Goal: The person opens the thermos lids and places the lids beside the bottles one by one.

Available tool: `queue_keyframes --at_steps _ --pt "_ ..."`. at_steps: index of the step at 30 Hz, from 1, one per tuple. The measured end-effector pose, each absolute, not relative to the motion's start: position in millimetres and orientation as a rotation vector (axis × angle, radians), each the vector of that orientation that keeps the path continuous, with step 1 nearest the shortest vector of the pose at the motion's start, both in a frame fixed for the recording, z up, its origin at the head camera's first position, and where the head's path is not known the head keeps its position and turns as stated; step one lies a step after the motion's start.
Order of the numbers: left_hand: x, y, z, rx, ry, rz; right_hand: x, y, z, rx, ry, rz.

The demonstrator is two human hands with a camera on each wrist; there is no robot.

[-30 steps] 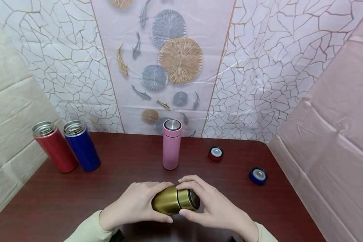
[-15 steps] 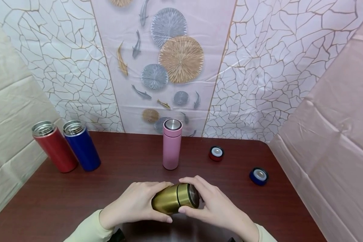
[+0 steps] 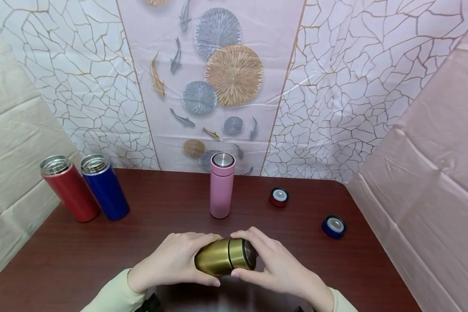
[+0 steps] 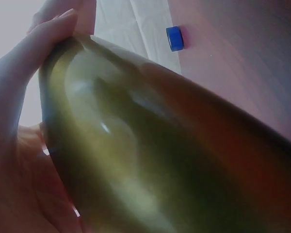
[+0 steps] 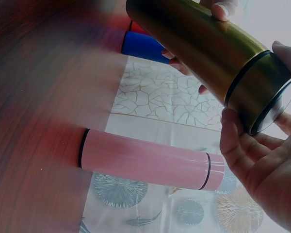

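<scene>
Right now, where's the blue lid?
In the head view, the blue lid lies on the table toward the right, to the lower right of the red lid.

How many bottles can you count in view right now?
4. A red bottle and blue bottle stand at the far left, a pink bottle at the middle back, and a gold bottle is held in front by the left hand and right hand.

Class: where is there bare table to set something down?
Bare reddish-brown table lies between the open blue metal bottle and pink cylindrical bottle, and between that and the round red lid. Crowded: left, where the open red metal bottle is close by the blue; front centre, where the left hand and right hand hold the gold metal bottle.
</scene>
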State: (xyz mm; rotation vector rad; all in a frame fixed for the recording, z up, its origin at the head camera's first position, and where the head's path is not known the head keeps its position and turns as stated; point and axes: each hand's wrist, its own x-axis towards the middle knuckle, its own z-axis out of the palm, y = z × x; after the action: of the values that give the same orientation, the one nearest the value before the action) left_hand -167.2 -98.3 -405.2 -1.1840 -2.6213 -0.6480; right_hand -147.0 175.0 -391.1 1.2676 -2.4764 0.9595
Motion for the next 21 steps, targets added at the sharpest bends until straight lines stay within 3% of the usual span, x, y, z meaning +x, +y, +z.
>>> queue_keyframes --at_steps 21 --pt "-165.3 -106.2 -400.4 -1.265 -2.696 -0.684 -148.2 180.1 -387.5 1.608 -2.177 0.700"
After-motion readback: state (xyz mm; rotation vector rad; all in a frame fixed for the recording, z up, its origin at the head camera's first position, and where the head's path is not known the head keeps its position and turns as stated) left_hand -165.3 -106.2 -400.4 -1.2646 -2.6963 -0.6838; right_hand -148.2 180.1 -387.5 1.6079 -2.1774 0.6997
